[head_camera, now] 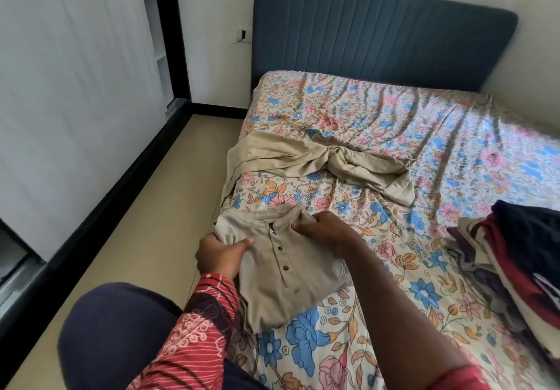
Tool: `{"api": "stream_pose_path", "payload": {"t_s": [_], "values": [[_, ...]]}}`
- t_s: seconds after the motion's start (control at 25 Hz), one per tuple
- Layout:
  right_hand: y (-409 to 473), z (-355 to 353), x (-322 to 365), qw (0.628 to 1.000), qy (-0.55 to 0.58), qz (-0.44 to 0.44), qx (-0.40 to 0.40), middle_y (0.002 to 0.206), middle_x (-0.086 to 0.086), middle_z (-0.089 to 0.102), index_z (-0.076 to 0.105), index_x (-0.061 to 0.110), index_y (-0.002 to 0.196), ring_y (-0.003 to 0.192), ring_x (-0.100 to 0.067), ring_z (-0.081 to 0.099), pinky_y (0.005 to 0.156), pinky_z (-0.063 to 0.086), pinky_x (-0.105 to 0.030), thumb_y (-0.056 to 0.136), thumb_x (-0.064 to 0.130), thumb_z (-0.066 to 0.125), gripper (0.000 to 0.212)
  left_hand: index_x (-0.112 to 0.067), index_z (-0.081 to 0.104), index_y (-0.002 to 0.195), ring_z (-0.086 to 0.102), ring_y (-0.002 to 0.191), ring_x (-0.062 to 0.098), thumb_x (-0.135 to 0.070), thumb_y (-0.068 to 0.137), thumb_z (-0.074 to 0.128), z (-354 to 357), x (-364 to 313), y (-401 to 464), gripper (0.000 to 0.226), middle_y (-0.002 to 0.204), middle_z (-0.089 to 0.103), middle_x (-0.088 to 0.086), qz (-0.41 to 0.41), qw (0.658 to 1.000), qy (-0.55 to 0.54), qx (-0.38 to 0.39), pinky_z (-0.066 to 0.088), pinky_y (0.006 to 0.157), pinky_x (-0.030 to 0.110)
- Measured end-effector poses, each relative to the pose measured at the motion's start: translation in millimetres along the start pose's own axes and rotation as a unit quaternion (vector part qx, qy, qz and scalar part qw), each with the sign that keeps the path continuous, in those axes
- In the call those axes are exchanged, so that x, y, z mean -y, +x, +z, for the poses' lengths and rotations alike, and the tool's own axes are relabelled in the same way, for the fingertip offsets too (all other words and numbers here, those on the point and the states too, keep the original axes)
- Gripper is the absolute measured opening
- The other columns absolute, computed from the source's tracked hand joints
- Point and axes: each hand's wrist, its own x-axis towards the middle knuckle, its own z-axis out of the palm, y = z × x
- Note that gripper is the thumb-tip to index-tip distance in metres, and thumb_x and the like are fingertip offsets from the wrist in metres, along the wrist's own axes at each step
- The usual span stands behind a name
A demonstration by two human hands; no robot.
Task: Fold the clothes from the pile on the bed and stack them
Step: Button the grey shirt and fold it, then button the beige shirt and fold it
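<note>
Clearly mid-fold, the beige polo shirt (285, 271) lies at the near edge of the bed (394, 117) — left hand (219, 258) pinching its shoulder, right hand (321, 227) curled on the collar, probably squaring it. Beyond it sprawls a tan garment (318, 159); the pile (515, 247) sits to its right.

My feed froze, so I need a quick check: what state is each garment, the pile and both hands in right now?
Beige button shirt: folded, lying near the bed edge, held by both hands.
Left hand: grips the shirt's left side.
Right hand: pinches the collar area.
Tan garment: unfolded, crumpled.
Clothes pile: unfolded, heaped at the right.
Floral bedsheet: wrinkled.
</note>
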Motion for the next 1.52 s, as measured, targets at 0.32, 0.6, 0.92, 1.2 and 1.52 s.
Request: {"api": "stream_pose_path", "payload": {"t_s": [0.32,0.6,0.92,1.2,1.52], "values": [[-19.5,0.0,-11.4,0.969,0.234,0.007,0.082,0.118,-0.017,0.072,0.058,0.013,0.128,0.105,-0.039,0.072,0.09,0.059,-0.06,0.051,0.021,0.097,0.086,-0.021,0.065,0.102,0.068,0.102,0.031,0.01,0.081,0.076,-12.5,-4.9,-1.0,0.039,0.106,0.072,0.008,0.029,0.985,-0.083,0.15,0.056,0.094,0.045],[-113.7,-96.4,-52.6,0.939,0.313,-0.134,-0.042,0.117,-0.01,0.075,0.063,0.023,0.124,0.11,-0.031,0.071,0.096,0.057,-0.057,0.059,0.009,0.089,0.071,-0.017,0.062,0.119,0.074,0.091,0.027,0.016,0.085,0.067,35.3,-66.2,-54.2,0.048,0.112,0.075,0.011,0.087,0.929,-0.138,0.332,0.062,0.077,0.048],[-245.6,-287.0,-139.4,0.882,0.273,-0.136,-0.359,0.111,0.002,0.071,0.06,0.031,0.114,0.096,-0.015,0.07,0.089,0.058,-0.042,0.076,-0.007,0.081,0.058,-0.022,0.059,0.128,0.076,0.095,0.029,0.008,0.087,0.07,212.8,-137.0,-215.6,0.052,0.116,0.075,0.007,0.119,0.815,-0.162,0.543,0.062,0.062,0.048],[-195.8,-394.2,-196.7,0.935,-0.067,0.148,-0.315,0.135,-0.008,0.058,0.047,0.012,0.141,0.117,-0.027,0.06,0.085,0.046,-0.031,0.082,0.037,0.082,0.074,-0.022,0.057,0.11,0.067,0.108,0.042,0.008,0.087,0.073,322.7,-156.9,-247.8,0.04,0.126,0.064,0.018,0.122,0.803,-0.026,0.582,0.062,0.07,0.052],[-138.7,-351.1,-192.4,0.883,-0.16,0.163,-0.41,0.136,-0.005,0.054,0.053,0.028,0.137,0.126,-0.032,0.053,0.099,0.043,-0.049,0.083,0.016,0.07,0.057,-0.01,0.057,0.116,0.076,0.082,0.03,-0.013,0.092,0.076,316.0,-157.9,-213.3,0.031,0.107,0.073,0.017,0.136,0.833,0.036,0.535,0.064,0.068,0.05]]}}
